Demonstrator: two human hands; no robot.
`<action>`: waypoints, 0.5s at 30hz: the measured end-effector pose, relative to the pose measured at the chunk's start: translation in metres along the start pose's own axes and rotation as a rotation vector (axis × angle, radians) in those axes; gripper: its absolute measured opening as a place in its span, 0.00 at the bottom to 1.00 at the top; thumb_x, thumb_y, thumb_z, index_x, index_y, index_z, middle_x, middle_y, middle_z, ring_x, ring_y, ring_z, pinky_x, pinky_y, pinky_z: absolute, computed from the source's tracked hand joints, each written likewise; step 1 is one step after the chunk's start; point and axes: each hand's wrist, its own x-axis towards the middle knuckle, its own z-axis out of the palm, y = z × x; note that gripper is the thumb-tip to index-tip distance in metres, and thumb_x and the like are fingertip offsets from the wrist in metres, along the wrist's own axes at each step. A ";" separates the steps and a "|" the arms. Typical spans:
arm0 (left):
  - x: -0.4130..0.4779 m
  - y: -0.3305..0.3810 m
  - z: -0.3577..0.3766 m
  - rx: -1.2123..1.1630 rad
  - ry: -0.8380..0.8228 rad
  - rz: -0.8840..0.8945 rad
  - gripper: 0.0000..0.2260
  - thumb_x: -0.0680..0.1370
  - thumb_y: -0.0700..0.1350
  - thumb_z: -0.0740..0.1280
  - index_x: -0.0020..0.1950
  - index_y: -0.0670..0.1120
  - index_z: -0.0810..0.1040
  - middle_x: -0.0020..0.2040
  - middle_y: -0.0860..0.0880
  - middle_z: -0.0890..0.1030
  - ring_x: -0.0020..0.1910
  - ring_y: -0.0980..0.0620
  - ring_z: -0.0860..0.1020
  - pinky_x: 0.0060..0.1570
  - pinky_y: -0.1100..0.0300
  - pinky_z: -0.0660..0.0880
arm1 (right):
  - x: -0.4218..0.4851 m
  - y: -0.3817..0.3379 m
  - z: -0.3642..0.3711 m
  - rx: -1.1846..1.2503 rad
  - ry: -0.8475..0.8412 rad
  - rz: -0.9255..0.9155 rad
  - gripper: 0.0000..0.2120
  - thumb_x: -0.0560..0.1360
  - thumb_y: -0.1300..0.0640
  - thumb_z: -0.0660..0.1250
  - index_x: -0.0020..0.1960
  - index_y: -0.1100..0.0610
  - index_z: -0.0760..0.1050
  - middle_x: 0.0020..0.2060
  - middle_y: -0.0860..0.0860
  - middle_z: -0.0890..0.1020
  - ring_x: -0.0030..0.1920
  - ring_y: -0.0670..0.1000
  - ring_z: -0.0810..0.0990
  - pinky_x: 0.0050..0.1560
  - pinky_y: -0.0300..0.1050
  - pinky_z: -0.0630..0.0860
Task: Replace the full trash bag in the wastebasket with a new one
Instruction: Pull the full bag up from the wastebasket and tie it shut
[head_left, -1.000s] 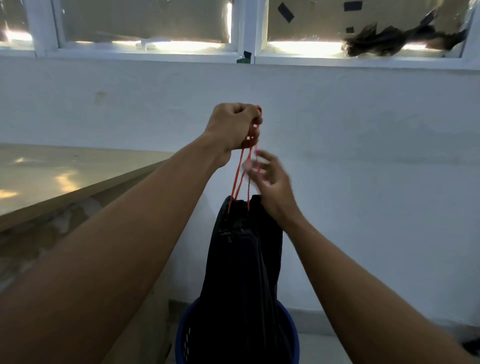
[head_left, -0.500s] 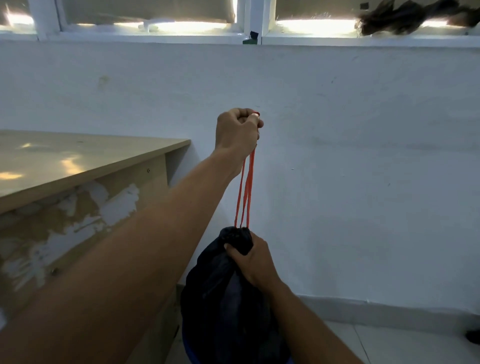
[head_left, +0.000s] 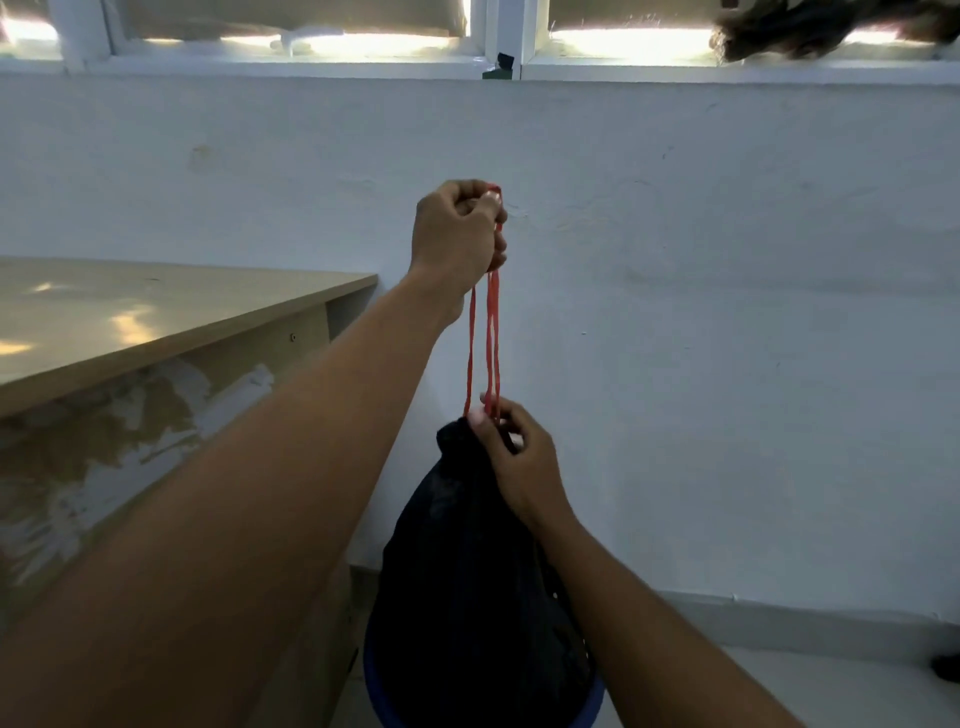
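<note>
A full black trash bag (head_left: 467, 571) hangs with its lower part inside a blue wastebasket (head_left: 375, 696) at the bottom of the view. Red drawstrings (head_left: 488, 343) run taut from the bag's gathered neck up to my left hand (head_left: 457, 234), which grips their upper ends in a fist. My right hand (head_left: 514, 457) is at the neck of the bag and pinches the strings where they leave the black plastic. Only a thin arc of the basket's rim shows.
A wooden desk (head_left: 130, 322) with a chipped side panel stands at the left, close to the basket. A white wall (head_left: 727, 312) is straight ahead under a window sill (head_left: 675, 67). Tiled floor (head_left: 779, 691) lies to the right.
My right hand went from the strings just under my left hand down to the bag's neck, which is now cinched shut. The strings are longer and taut.
</note>
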 end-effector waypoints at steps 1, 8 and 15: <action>0.003 0.008 0.002 0.008 -0.011 0.030 0.05 0.82 0.39 0.63 0.56 0.42 0.77 0.39 0.48 0.79 0.30 0.56 0.76 0.34 0.62 0.80 | 0.009 -0.013 -0.001 -0.025 0.015 -0.045 0.21 0.77 0.35 0.66 0.61 0.47 0.80 0.54 0.41 0.84 0.56 0.42 0.82 0.61 0.47 0.79; 0.019 0.027 0.005 0.096 0.018 0.173 0.05 0.81 0.39 0.64 0.57 0.43 0.76 0.44 0.49 0.79 0.39 0.54 0.80 0.35 0.66 0.80 | 0.050 -0.074 -0.006 -0.068 0.092 -0.227 0.13 0.85 0.49 0.60 0.54 0.52 0.82 0.43 0.43 0.83 0.45 0.44 0.82 0.48 0.36 0.80; 0.027 0.030 0.005 0.178 0.037 0.358 0.16 0.80 0.37 0.66 0.67 0.44 0.72 0.52 0.50 0.78 0.46 0.52 0.81 0.36 0.70 0.78 | 0.054 -0.101 -0.009 0.201 0.021 -0.057 0.16 0.86 0.49 0.58 0.55 0.56 0.82 0.42 0.52 0.80 0.32 0.48 0.74 0.35 0.42 0.76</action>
